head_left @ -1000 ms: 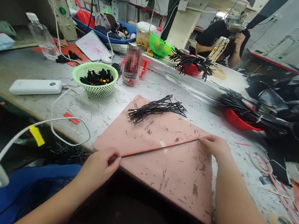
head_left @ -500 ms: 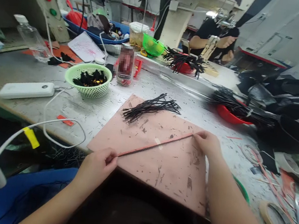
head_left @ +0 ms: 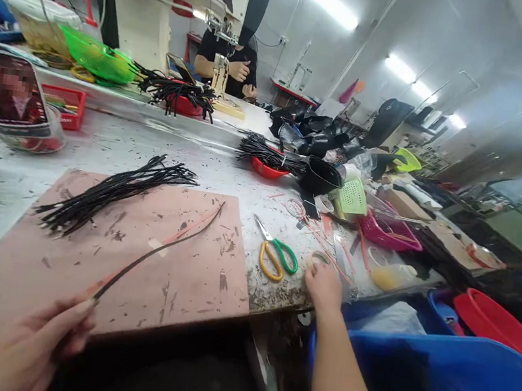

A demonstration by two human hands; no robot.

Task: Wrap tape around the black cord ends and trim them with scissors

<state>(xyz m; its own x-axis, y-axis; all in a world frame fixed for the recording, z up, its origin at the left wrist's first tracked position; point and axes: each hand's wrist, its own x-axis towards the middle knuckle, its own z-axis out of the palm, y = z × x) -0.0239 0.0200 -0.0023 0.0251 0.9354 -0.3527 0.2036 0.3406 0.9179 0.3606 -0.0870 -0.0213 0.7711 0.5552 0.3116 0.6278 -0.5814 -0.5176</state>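
Note:
My left hand (head_left: 51, 331) pinches the near end of a thin black strip (head_left: 147, 254), which curves away over the pink mat (head_left: 190, 295). A pinkish-red band lies along the strip, and a pale piece of tape (head_left: 158, 247) shows near its middle. At the right, my right hand (head_left: 325, 285) has its fingers curled at a roll of tape (head_left: 320, 256) on the table; the hand hides part of the roll. Between mat and right hand lie scissors (head_left: 277, 255) with yellow and green handles. A bundle of black cords (head_left: 117, 192) rests on the mat.
Red bowls (head_left: 268, 169) of black cords stand farther back. A phone (head_left: 8, 88) leans in a clear container at left. Reddish strips (head_left: 326, 246) and a pink basket (head_left: 391, 232) are at right. A blue bin (head_left: 435, 366) stands below. A person (head_left: 230, 63) sits behind a sewing machine.
The view has swung right. My right hand has let go of the strip's far end and moved right to the tape roll. My left hand still holds the near end; the strip now bows.

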